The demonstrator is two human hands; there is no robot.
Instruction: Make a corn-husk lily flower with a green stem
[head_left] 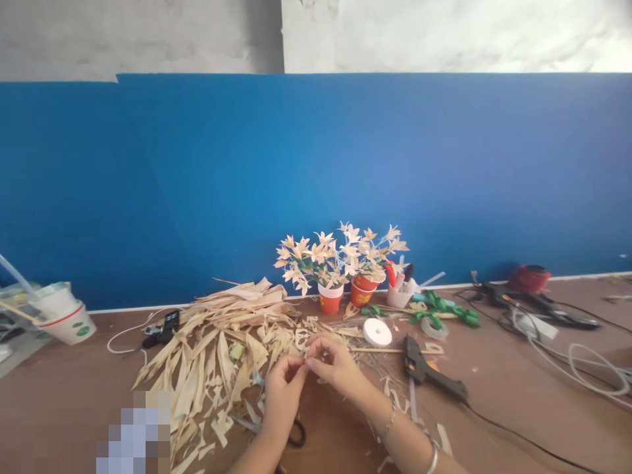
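Nearest, over the brown table (345, 434), the left hand (285, 385) and right hand (336, 363) meet at their fingertips, thumbs and forefingers pinched around a small piece (306, 363), too small and too covered to tell which way it points or how its long axis lies. The piece sits between the two hands, just beyond the near middle of the table. A dark loop handle (297, 434) shows beside the left wrist, and a bracelet (388, 421) and a bangle (433, 457) circle the right arm. To the left and beyond, dry pale husks (224, 355) spread in a broad heap, many long strips slanting from near left to far right. Right of the hands lies a black glue gun (434, 374), its handle slanting toward the near right. A white roll (377, 332) lies flat beyond the hands, with a clear tape roll (434, 328) and green bows (444, 308) to its right. Farther back stand two red cups (330, 300) of pale flowers (320, 253), beside a white cup (399, 294) of tools. At the back are a blue panel (296, 158) and, above it, a grey-white wall (148, 39).
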